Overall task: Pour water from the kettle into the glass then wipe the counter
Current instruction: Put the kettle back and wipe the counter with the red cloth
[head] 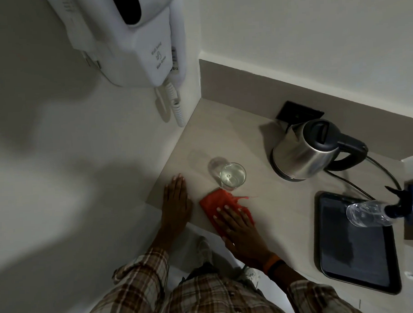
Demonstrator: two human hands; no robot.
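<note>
Wiping step under way: the pour looks done, the cloth is on the desk.

The glass [232, 175] stands near the desk's [262, 201] left edge holding clear water, and the stainless electric kettle [303, 149] sits upright toward the back edge, well apart from it. The right hand [239, 228] lies flat, fingers spread, pressing a red cloth [217, 203] just in front of the glass; the left hand [176, 200] rests open and empty at the left edge. In this dim light any wet patch is hard to see. The next sweep probably needs to skirt the glass without nudging it.
</note>
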